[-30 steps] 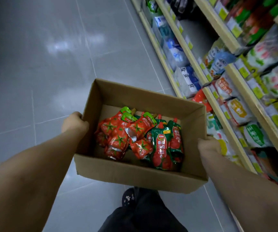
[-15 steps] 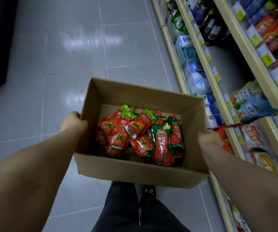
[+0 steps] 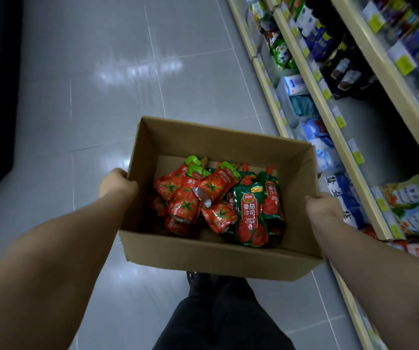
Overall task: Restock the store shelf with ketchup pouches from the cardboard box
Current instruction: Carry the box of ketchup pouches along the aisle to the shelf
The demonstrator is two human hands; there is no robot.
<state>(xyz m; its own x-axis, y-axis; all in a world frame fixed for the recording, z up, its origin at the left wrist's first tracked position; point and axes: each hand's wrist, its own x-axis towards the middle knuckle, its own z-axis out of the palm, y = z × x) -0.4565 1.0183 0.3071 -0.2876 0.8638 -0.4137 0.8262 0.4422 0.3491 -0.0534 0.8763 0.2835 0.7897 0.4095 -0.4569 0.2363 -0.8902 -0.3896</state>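
Observation:
An open cardboard box (image 3: 213, 256) is carried in front of me above the floor. My left hand (image 3: 117, 183) grips its left wall and my right hand (image 3: 323, 207) grips its right wall. Inside lie several ketchup pouches: red ones with green tops (image 3: 187, 190) piled on the left, and green-and-red spouted ones (image 3: 250, 215) on the right. The store shelf (image 3: 329, 122) runs along my right side, with a dark bare stretch (image 3: 380, 137) in its middle tier.
The shelf tiers hold blue-and-white bags (image 3: 329, 152), dark bottles (image 3: 344, 69) and mixed packets (image 3: 415, 205), with yellow price tags on the edges. A grey tiled floor (image 3: 117, 79) spreads to the left. My dark trouser leg (image 3: 218, 319) shows below the box.
I have walked along the aisle with the box; the shelf goods have slid past on the right and a bare stretch has come into view. Both hands keep the same hold.

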